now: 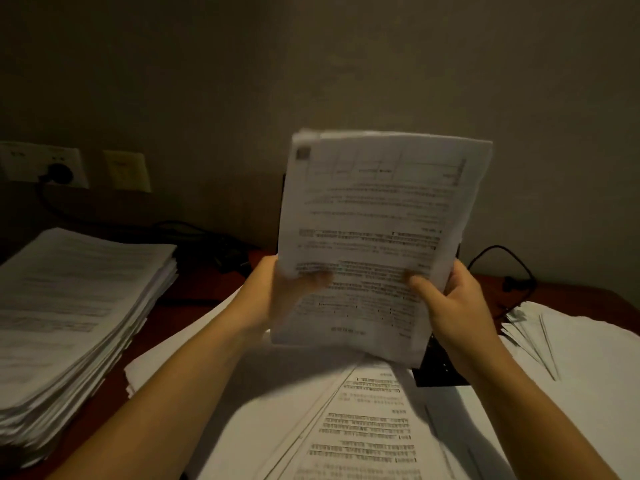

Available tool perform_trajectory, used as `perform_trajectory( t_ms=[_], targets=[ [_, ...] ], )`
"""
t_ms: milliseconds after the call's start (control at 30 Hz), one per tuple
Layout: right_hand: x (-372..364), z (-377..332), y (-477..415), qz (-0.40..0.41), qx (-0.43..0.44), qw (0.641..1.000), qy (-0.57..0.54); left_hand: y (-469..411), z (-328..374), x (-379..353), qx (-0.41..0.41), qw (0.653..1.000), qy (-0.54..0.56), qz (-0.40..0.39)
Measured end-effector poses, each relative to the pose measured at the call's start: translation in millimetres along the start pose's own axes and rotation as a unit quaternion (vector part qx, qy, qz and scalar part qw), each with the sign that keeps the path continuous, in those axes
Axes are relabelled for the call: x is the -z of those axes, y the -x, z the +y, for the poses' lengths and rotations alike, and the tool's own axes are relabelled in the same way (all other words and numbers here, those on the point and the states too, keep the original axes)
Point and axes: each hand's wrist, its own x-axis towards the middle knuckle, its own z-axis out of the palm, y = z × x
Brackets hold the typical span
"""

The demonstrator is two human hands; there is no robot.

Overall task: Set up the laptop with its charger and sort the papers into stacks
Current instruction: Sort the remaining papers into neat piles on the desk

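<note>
At centre frame, you held a bundle of papers [381, 237] upright. Your left hand [273, 296] and right hand [457, 306] each clamped one lower side, thumbs on the front, probably to square its edges. A tall stack [76, 306] lay at left frame. The laptop [438, 367] sat mostly hidden behind the bundle. A plug [57, 173] occupied the upper-left socket [19, 162].

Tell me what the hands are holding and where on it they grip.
Both hold one sheaf of printed papers: the left hand grips its lower left edge, the right hand its lower right edge.
</note>
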Motion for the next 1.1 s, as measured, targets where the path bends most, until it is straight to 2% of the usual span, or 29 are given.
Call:
perform_trajectory(
  t_ms=[200,400,467,533,600,667,767,833,900,967,1033,1100],
  targets=[
    [-3,-18,9,-0.055,0.016,0.998,-0.014,2,20,12,0.059,0.997,0.047,0.034],
    [-25,-35,26,-0.008,0.013,0.998,-0.056,15,43,32,0.072,0.995,0.016,0.069],
    [-32,-40,32,0.01,0.048,0.999,-0.023,23,50,41,0.059,0.994,-0.033,0.083],
    [-38,-48,34,0.051,0.109,0.99,0.075,34,59,52,0.045,0.989,-0.107,0.087],
    [-48,-62,31,0.093,0.199,0.947,0.235,42,70,64,0.037,0.976,-0.196,0.091],
    [-66,-78,26,0.091,0.297,0.868,0.388,49,89,74,0.02,0.947,-0.311,0.08],
    [-101,-103,13,-0.033,0.396,0.752,0.526,57,115,82,-0.017,0.866,-0.495,0.064],
    [-123,-118,8,-0.108,0.399,0.717,0.561,61,126,85,-0.052,0.789,-0.607,0.074],
    [-138,-133,7,-0.131,0.361,0.732,0.563,64,126,96,-0.115,0.718,-0.674,0.129],
    [-146,-140,5,-0.102,0.319,0.787,0.518,70,119,117,-0.178,0.68,-0.668,0.247],
    [-150,-143,4,-0.064,0.297,0.86,0.409,81,111,141,-0.215,0.682,-0.593,0.369],
    [-157,-144,5,-0.046,0.26,0.92,0.291,95,102,160,-0.227,0.707,-0.507,0.437]
  ],
)
